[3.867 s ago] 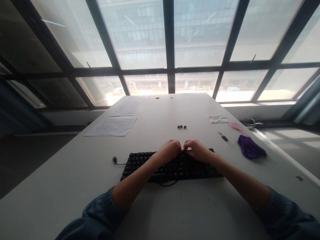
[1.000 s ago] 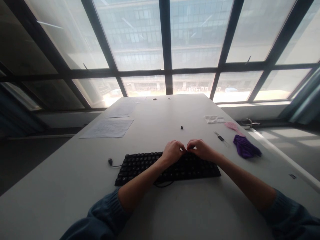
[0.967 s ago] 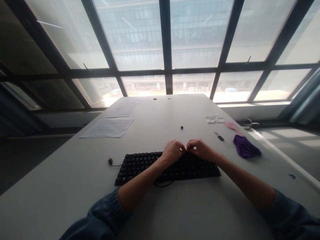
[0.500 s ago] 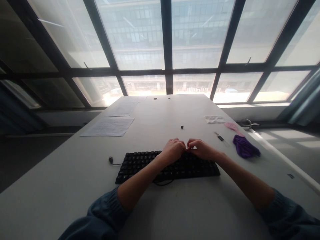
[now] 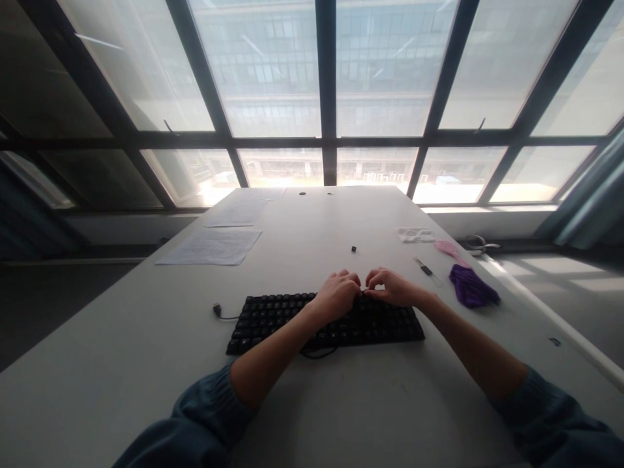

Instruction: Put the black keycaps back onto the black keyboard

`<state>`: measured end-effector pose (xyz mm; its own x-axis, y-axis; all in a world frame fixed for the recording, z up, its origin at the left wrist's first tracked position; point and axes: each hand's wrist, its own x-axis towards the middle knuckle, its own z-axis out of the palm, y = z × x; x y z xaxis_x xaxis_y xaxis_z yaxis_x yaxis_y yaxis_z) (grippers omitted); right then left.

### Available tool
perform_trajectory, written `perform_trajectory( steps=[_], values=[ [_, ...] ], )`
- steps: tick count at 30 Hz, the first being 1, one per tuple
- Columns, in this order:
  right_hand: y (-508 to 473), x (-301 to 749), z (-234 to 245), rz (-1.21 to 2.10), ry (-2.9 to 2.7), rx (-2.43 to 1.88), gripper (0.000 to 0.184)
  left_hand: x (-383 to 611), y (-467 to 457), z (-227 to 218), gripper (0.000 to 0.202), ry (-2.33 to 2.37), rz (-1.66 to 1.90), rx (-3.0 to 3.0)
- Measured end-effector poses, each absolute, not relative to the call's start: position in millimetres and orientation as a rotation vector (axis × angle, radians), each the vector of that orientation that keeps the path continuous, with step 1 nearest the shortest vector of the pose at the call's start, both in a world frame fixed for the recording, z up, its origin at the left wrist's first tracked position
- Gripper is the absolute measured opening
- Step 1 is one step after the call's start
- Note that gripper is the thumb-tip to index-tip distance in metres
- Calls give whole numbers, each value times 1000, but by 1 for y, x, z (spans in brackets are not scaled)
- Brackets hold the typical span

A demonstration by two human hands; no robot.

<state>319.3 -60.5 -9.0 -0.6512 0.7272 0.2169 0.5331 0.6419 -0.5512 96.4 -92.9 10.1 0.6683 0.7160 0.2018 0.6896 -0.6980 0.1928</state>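
Observation:
A black keyboard (image 5: pixel 277 318) lies flat on the white table, its long side facing me. Over its far edge, right of the middle, my left hand (image 5: pixel 340 292) is closed with fingertips pinched together. Close beside it, my right hand (image 5: pixel 392 287) pinches at nearly the same spot, thumb and forefinger meeting. Whatever is between the fingers is too small and dark to name. A single small black keycap (image 5: pixel 353 249) rests on the table beyond the hands. The keyboard's cable shows a USB plug (image 5: pixel 217 311) at the left and a loop at the near edge.
Printed sheets of paper (image 5: pixel 209 247) lie at the left. To the right are a purple cloth (image 5: pixel 472 286), a pink brush (image 5: pixel 451 250), a small tool with wire loops (image 5: pixel 426 270) and a folded white cloth (image 5: pixel 415 234). The table (image 5: pixel 312 227) reaches toward large windows.
Both hands stay at the keyboard's far edge, with only slight finger movement; the right fingers have lifted a little. The view has shifted slightly.

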Motion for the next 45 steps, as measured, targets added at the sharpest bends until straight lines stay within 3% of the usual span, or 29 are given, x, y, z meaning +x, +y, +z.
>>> perform_trajectory(
  steps=[11, 15, 22, 28, 37, 45],
  values=[
    [49, 266, -7, 285, -2179, -1574, 19, 42, -98, 57, 32, 1339, 1138, 2465],
    [72, 250, -13, 300, -2263, -1595, 31, -2, -109, 59, 30, 1424, 1132, 2410],
    [66, 263, -21, 339, -2353, -1517, 32, -76, -126, 48, 27, 1629, 1104, 2295],
    [46, 272, -8, 363, -2190, -1434, 9, -113, -145, 33, 28, 1806, 1170, 2144],
    [-79, 335, -12, 645, -2076, -1174, 15, -142, -164, -3, 27, 1946, 1178, 1955],
    [-88, 330, -15, 645, -2025, -1211, 11, -141, -159, -13, 29, 1936, 1138, 1946]
  ],
)
